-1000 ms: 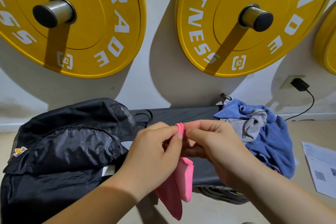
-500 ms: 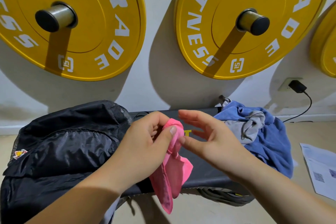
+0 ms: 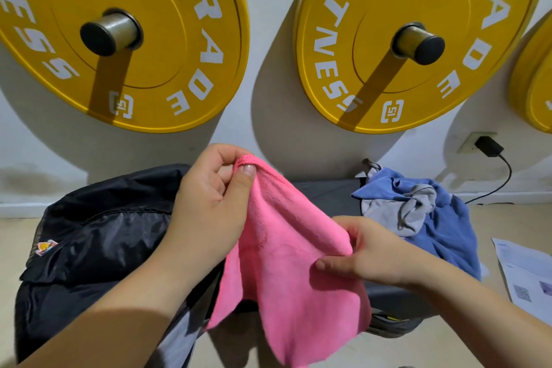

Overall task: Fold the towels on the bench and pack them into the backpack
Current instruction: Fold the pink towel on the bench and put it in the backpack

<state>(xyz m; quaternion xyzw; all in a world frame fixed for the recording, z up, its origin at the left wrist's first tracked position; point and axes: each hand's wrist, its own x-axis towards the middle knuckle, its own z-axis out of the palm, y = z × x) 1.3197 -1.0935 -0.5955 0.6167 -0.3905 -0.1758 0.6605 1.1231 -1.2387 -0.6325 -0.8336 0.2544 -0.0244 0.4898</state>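
Head view: I see my left hand (image 3: pixel 209 206) pinching the pink towel (image 3: pixel 283 263) by its top corner, fingers (image 3: pixel 245 185) curled, and my right hand (image 3: pixel 373 254) gripping its side edge. It hangs over the worktop (image 3: pixel 325 194), between the black backpack (image 3: pixel 98 248) and a blue-grey towel heap (image 3: pixel 448 233).

Towel (image 3: pixel 283 266) in left hand (image 3: pixel 209 206), right hand (image 3: pixel 373 254)
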